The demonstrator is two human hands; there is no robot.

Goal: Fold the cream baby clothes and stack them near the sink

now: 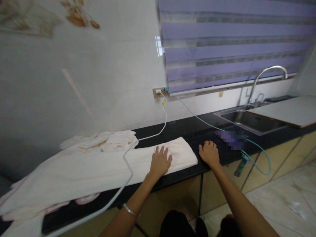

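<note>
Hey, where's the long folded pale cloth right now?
In the head view, the long folded pale cloth lies left of centre on the black counter, with the left hand on it near its right end.

I am standing in a kitchen.
Before me runs a black counter (pixel 177 129) over cabinets (pixel 217 182), with a steel sink (pixel 249 120), a curved tap (pixel 254 84) and a tiled wall (pixel 123 82) behind.

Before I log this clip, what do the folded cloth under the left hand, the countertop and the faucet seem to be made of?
Folded cloth: matte fabric, perhaps cotton, given its soft folds.
Countertop: smooth and black, perhaps stone; its hard, straight edge fits, though imitation is possible.
Faucet: shiny metal, probably chromed, from its bright silvery highlights.
</note>
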